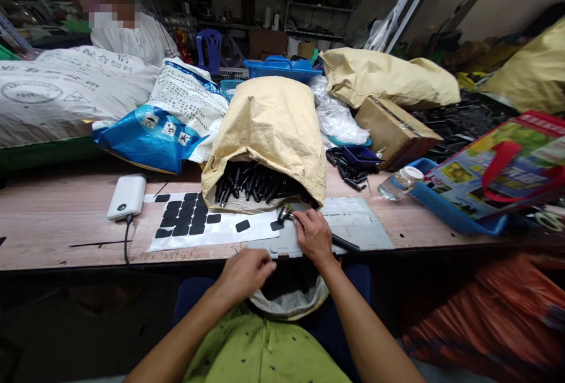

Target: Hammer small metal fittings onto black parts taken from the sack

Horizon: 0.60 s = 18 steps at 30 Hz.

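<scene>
My right hand (314,235) is closed around a small hammer (346,244) with a metal head and a black handle, low over a grey plate (359,221) at the table's front edge. My left hand (249,271) hovers just in front of the edge, its fingers curled together; whatever they may hold is hidden. Below both hands, an open sack (289,306) rests in my lap. Straight ahead lies a tan sack (276,118), its mouth facing me and full of slim black pieces (251,184). A white sheet with black rounded patches (180,218) lies left of my right hand.
A white power bank (126,197) with a cable sits on the left. Blue-and-white sacks (176,112) lie behind it. To the right are a clear jar (399,183), a wooden box (395,130) and a blue tray (477,224) holding a printed bag. A person in white sits far left.
</scene>
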Available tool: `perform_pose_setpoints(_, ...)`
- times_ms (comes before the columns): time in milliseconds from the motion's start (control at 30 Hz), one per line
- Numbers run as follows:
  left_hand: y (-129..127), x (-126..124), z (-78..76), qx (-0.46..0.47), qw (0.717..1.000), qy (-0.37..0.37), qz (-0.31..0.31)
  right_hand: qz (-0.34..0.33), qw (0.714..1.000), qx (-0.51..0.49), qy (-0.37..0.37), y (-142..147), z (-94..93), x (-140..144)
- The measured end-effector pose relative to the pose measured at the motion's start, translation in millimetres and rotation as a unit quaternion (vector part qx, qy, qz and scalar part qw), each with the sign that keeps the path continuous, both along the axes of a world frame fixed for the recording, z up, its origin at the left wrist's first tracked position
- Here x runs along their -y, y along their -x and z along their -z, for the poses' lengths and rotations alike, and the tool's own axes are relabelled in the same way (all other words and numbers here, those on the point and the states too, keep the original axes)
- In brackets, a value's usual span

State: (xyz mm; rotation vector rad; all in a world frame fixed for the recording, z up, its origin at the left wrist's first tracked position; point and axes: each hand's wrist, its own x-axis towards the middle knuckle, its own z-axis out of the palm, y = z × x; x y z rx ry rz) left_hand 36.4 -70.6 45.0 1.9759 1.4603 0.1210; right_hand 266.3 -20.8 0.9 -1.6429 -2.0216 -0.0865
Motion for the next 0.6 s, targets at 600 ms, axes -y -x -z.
perform_pose_setpoints(600, 58.1, -113.4, -20.4, -0.183, 0.919, -0.108, -0.331, 0.002, 1.000, 0.003, 0.005, 0.2, -4.0, 0.7)
